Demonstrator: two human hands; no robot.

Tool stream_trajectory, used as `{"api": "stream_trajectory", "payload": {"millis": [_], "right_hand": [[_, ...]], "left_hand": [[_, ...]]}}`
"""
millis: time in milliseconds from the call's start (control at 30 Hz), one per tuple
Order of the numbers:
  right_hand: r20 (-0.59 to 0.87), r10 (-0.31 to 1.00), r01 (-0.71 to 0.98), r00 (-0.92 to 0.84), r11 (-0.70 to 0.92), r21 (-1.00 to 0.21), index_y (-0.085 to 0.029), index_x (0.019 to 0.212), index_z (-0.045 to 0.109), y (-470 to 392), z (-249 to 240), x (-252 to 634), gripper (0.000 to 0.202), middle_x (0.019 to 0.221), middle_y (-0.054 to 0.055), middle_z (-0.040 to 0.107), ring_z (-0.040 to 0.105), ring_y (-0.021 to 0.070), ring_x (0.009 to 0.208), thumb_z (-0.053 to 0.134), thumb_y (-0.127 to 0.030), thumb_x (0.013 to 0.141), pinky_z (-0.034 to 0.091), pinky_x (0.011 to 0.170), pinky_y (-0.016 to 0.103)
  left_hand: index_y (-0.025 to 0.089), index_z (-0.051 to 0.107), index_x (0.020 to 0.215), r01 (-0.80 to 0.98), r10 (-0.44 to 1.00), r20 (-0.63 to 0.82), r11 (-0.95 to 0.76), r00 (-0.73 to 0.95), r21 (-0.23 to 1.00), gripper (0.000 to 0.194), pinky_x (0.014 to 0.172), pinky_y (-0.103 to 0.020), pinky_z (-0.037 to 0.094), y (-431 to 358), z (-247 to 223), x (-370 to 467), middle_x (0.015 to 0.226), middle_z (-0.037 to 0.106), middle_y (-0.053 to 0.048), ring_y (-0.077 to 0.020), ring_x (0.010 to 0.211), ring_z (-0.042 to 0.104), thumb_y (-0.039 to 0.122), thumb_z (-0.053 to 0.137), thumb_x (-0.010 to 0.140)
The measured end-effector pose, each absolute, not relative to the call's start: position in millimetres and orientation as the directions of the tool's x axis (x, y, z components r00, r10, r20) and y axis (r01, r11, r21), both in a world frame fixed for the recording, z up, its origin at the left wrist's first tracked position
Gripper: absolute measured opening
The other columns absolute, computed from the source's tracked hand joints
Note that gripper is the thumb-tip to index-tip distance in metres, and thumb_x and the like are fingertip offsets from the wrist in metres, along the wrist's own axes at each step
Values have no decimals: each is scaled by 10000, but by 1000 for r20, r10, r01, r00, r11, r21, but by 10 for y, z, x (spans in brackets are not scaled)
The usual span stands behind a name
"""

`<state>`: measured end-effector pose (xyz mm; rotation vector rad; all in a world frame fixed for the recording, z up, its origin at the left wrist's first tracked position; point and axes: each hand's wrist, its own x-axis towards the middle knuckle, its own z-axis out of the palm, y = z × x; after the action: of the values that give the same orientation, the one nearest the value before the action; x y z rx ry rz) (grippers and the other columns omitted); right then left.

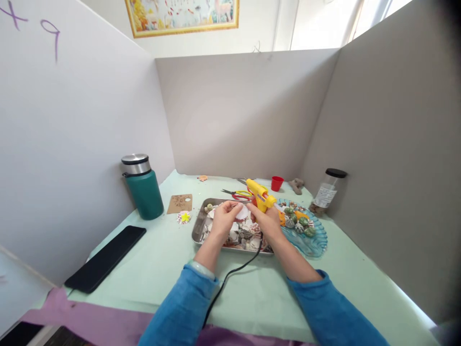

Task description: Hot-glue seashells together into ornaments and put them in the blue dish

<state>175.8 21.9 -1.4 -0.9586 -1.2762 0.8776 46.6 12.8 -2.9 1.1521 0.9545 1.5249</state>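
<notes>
Pale green tabletop [173,269]; left hand [224,218] pinches white disc-like piece [242,213], probably shell; right hand [268,221] grips yellow plastic glue gun [260,194] just right of it; keep piece steady, black cord [233,271] slack below grip.

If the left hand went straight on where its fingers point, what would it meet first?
Past the shell at its fingertips, the left hand would likely meet the right hand, which holds the glue gun; the depth between them is hard to judge.
</notes>
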Motion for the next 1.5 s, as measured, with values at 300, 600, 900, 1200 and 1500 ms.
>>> {"api": "stream_trajectory", "payload": {"millis": [300, 600, 900, 1200, 1500], "right_hand": [[337, 938, -44, 78, 341, -939, -168, 933, 622, 197, 10, 1759, 361, 499, -61, 497, 435, 111, 452, 678, -430, 691, 370, 455, 242], [324, 938, -102, 124, 337, -936, -160, 932, 616, 197, 36, 1747, 400, 518, -57, 509, 435, 105, 442, 696, -443, 662, 386, 447, 244], [370, 923, -24, 108, 374, -927, -167, 890, 649, 160, 64, 1747, 346, 529, -40, 537, 463, 112, 451, 685, -427, 664, 394, 446, 240], [349, 935, 1, 65, 350, -937, -162, 924, 639, 158, 44, 1755, 350, 523, -46, 516, 460, 115, 465, 674, -421, 692, 400, 461, 244], [342, 939, 14, 23, 342, -940, -146, 950, 621, 164, 32, 1772, 366, 533, -53, 506, 457, 106, 477, 665, -426, 718, 393, 477, 236]], "left_hand": [[117, 687, 770, -282, 984, 163, -175, -67, 943, 359, 542, -234, 496, 105, -16, 462, 661, 644, -23, -109, 563, 569, 409, 790, 589], [109, 695, 858, -305, 993, 120, -120, -18, 945, 432, 549, -250, 520, 66, 32, 460, 719, 659, -36, -131, 619, 590, 438, 783, 592], [128, 664, 776, -263, 990, 128, -141, -67, 954, 361, 534, -225, 489, 48, 63, 475, 652, 612, 3, -103, 576, 539, 416, 783, 593], [124, 667, 703, -210, 977, 190, -206, -96, 956, 313, 497, -183, 368, 68, 30, 450, 596, 599, 8, -78, 535, 484, 400, 774, 603], [115, 668, 699, -210, 978, 199, -209, -68, 955, 320, 499, -180, 365, 70, 28, 435, 588, 596, 8, -73, 524, 476, 401, 777, 606]]}}
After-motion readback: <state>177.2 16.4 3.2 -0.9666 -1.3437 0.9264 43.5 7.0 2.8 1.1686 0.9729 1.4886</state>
